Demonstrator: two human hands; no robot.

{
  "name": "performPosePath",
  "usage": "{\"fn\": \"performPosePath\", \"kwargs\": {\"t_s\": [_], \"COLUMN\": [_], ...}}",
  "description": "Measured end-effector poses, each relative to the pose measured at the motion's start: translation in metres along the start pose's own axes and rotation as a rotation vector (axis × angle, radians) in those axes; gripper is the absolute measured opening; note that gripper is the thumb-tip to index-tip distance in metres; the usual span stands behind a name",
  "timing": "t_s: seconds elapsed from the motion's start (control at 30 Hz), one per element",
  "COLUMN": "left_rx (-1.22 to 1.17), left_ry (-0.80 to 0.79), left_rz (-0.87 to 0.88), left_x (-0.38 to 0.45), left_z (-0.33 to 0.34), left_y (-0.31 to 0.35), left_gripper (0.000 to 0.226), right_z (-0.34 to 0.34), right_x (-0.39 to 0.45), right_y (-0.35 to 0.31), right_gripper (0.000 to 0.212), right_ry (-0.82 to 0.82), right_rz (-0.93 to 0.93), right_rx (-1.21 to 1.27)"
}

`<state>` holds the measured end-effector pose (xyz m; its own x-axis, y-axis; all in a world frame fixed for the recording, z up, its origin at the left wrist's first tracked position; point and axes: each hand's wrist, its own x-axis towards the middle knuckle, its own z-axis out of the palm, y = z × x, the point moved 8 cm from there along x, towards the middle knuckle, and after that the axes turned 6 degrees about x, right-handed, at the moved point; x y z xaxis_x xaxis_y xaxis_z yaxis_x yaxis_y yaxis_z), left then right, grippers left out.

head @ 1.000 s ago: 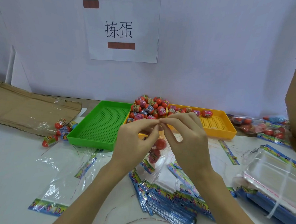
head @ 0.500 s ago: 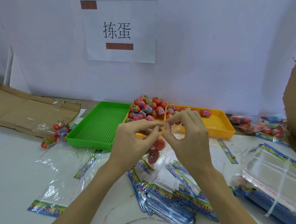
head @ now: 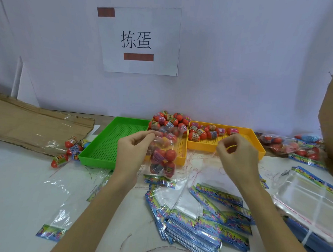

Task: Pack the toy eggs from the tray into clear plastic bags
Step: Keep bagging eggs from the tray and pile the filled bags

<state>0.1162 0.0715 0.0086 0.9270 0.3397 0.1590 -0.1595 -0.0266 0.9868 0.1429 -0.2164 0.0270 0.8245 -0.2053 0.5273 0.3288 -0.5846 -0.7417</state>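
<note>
Our left hand [head: 131,153] pinches the top of a clear bag [head: 163,155] between thumb and curled fingers, and the bag hangs in front of the yellow tray [head: 257,149] with several red eggs [head: 170,155] stacked inside it. Our right hand [head: 236,155] is apart from the bag, its fingers curled in with thumb and forefinger pinched together on a thin clear strip [head: 204,161] edged in red that trails down to the desk [head: 12,184]. Behind the hands, more eggs [head: 173,120] are heaped in the yellow tray, and a green tray [head: 101,153] touches its left side. A few loose eggs [head: 70,149] lie left of the green tray by flattened cardboard [head: 25,123]. Below our hands a pile of flat bags [head: 198,225] with printed headers is spread on the desk. Filled bags [head: 289,147] lie to the right of the yellow tray. A paper sign [head: 139,40] hangs on the wall.
</note>
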Motion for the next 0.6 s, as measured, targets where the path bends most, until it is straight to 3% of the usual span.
{"fn": "performPosePath", "kwargs": {"t_s": [0.13,0.4,0.53,0.6], "left_rx": [0.01,-0.005,-0.011,-0.014], "left_ry": [-0.02,-0.05,-0.062,-0.068], "left_rz": [-0.025,-0.008,-0.003,-0.005], "left_x": [0.001,-0.002,-0.003,-0.003], "left_z": [0.0,0.005,0.006,0.006], "left_y": [-0.003,0.0,0.003,0.003], "left_gripper": [0.021,0.022,0.022,0.021], "right_z": [0.037,0.062,0.061,0.056], "right_x": [-0.014,-0.033,-0.033,-0.031], "right_y": [0.001,-0.016,-0.028,-0.03], "right_gripper": [0.031,0.008,0.025,0.021], "right_ry": [-0.265,-0.456,-0.454,-0.407], "right_rz": [0.001,-0.023,-0.13,-0.116], "right_rx": [-0.093,-0.027,-0.101,-0.046]}}
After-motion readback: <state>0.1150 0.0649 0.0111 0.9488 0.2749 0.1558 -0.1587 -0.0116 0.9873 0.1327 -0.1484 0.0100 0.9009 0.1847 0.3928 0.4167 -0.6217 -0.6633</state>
